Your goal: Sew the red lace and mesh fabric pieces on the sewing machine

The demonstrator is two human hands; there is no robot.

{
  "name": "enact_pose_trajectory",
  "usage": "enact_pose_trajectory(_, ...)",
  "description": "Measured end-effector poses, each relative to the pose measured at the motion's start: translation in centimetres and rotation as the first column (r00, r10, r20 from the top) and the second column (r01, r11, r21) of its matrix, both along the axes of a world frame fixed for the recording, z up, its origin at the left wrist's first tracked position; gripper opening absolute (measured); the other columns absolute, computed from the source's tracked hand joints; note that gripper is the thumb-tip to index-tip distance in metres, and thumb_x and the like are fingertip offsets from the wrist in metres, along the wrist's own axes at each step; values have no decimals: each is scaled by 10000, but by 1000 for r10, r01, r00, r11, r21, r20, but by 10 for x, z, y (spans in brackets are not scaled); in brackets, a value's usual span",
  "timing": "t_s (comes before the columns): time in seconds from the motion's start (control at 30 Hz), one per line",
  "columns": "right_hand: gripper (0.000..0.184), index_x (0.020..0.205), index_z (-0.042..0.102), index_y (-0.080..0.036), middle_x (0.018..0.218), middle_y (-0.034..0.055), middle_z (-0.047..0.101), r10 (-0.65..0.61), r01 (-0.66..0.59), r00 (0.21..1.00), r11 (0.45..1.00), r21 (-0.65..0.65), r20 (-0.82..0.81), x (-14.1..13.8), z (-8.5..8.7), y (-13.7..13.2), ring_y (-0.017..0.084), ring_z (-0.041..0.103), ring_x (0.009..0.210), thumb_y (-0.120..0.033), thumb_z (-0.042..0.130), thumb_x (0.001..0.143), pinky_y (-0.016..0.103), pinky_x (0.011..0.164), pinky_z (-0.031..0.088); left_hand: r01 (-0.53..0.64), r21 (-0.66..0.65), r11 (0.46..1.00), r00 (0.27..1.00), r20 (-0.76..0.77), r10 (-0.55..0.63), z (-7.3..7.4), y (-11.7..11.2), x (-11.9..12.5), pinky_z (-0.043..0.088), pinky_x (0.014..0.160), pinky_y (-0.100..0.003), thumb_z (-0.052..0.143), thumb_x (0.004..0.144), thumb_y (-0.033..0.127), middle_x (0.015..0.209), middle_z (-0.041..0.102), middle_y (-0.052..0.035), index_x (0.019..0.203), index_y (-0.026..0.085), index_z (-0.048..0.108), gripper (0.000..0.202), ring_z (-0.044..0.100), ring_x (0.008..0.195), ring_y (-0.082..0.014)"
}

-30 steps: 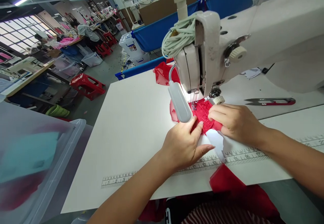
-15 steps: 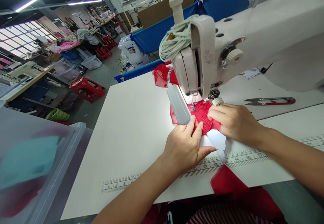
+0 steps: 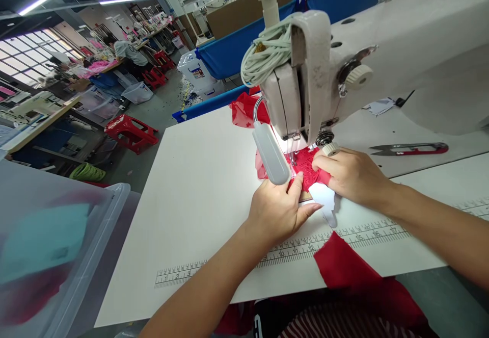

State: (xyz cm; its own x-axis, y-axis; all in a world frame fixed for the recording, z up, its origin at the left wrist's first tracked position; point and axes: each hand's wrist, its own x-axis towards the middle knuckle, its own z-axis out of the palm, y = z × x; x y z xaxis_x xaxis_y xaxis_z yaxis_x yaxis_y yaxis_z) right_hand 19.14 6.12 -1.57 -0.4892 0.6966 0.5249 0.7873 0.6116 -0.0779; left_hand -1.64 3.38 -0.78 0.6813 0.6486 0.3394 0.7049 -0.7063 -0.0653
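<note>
Red lace fabric (image 3: 305, 166) lies under the presser foot of a white sewing machine (image 3: 286, 106). My left hand (image 3: 273, 208) rests flat on the near left part of the fabric, fingers stretched forward and thumb out to the right; a grey lamp (image 3: 272, 154) hides some fingertips. My right hand (image 3: 349, 177) is closed, its thumb and fingers pinching the fabric's right edge beside the needle area. A torn white paper piece (image 3: 324, 200) sticks out from the fabric between my hands. A solid red cloth (image 3: 346, 261) hangs over the table's front edge.
Thread snips (image 3: 410, 149) lie right of the machine on the table (image 3: 191, 190), which has a printed ruler. More sheer red fabric (image 3: 242, 111) sits behind the needle. A translucent bin (image 3: 114, 210) stands at left, and a red stool (image 3: 132, 133) farther off. Other people sit in the background.
The lace, white paper and hanging red cloth have shifted slightly forward toward the machine. My left hand has crept forward with them; my right hand keeps its pinch.
</note>
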Motion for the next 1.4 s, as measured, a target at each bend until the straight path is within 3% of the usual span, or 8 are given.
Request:
enact_pose_trajectory(0.2, 236, 767, 601, -189, 786, 42, 622, 25, -25, 1000, 999, -35, -2, 1, 0, -2, 153, 479, 651, -29, 430, 742, 262, 511, 301, -21, 14, 1000, 1000, -3, 21, 1, 0, 0, 543, 674, -348, 185, 960, 628, 1131, 653, -200, 1246, 56, 589, 756, 646, 944, -269)
enact_pose_trajectory(0.37, 225, 717, 594, -191, 787, 16, 648, 95, -96, 995, 994, 41, 31, 4, 1, -4, 136, 452, 616, -66, 455, 843, 269, 499, 285, -45, 32, 998, 994, -96, 48, 4, -16, 1, 487, 870, -483, 134, 907, 715, 1178, 642, -189, 1263, 94, 579, 843, 616, 1051, -322)
enact_pose_trajectory(0.53, 236, 663, 536, -186, 721, 16, 613, 110, -111, 994, 994, 25, 23, 4, 0, -2, 137, 404, 604, -26, 437, 806, 265, 497, 280, -94, 49, 994, 987, -124, 100, 1, -22, 2, 437, 910, -553, 176, 855, 781, 1173, 647, -197, 1298, 119, 565, 886, 609, 1064, -365)
enact_pose_trajectory(0.87, 239, 629, 465, -196, 643, 12, 488, 102, -102, 995, 995, 4, 2, 3, -2, 2, 147, 356, 600, 13, 417, 736, 263, 528, 306, -80, 109, 991, 988, -123, 93, -1, -17, 3, 396, 973, -600, 169, 893, 733, 1177, 650, -205, 1268, 109, 595, 843, 628, 1051, -372)
enact_pose_trajectory(1.1, 239, 651, 491, -193, 746, 46, 576, 79, -79, 997, 996, -39, -1, 3, -6, 6, 162, 403, 647, 18, 404, 722, 272, 551, 343, -92, 116, 989, 987, -122, 106, -1, -8, 3, 394, 978, -624, 176, 916, 698, 1223, 628, -202, 1266, 108, 586, 799, 590, 1115, -377)
enact_pose_trajectory(1.17, 236, 662, 515, -193, 766, 51, 594, 66, -65, 998, 996, -54, 4, 3, -6, 5, 170, 427, 664, -3, 412, 758, 277, 541, 347, -86, 95, 992, 990, -102, 96, -2, -5, 3, 420, 964, -603, 169, 913, 703, 1208, 630, -210, 1259, 92, 584, 816, 582, 1121, -372)
enact_pose_trajectory(1.27, 228, 692, 570, -188, 786, 56, 625, 29, -29, 1000, 998, -46, 7, 2, -3, 3, 186, 478, 701, -33, 437, 794, 287, 523, 347, -45, 30, 999, 998, -44, 47, -4, 0, 3, 489, 925, -488, 99, 899, 720, 1214, 608, -231, 1264, 32, 561, 906, 589, 1097, -328)
enact_pose_trajectory(1.4, 252, 741, 629, -172, 879, 84, 684, 2, 0, 999, 998, 58, -33, 1, 2, 0, 208, 524, 768, -7, 444, 788, 299, 539, 376, -32, -28, 999, 999, -9, 32, -8, 1, 2, 536, 852, -409, 45, 891, 719, 1226, 598, -224, 1294, 0, 522, 952, 615, 1019, -281)
